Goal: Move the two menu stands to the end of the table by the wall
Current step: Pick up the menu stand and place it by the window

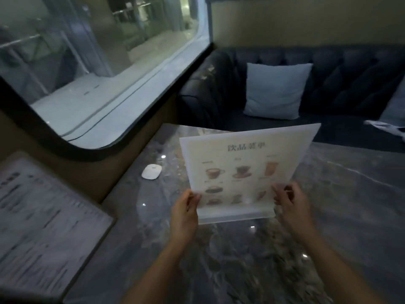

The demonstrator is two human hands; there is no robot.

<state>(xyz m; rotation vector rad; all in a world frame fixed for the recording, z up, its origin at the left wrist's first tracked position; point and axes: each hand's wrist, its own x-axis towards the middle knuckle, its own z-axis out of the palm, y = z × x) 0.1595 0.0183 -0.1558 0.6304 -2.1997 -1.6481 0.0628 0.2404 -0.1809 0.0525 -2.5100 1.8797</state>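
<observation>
A clear acrylic menu stand [238, 170] with a drinks menu of cups and Chinese heading stands upright over the grey marble table [339, 205], near its middle. My left hand [186, 210] grips its lower left edge and my right hand [292, 204] grips its lower right edge. Whether its base touches the tabletop or hovers just above it, I cannot tell. A second framed menu board [43, 218], blurred, lies at the far left beyond the table's left edge, below the wall.
A small white oval device [151, 171] lies on the table near the wall side. The wall with a large window [98, 69] runs along the left. A dark sofa [350, 80] with a pale blue cushion [276, 91] is behind the table.
</observation>
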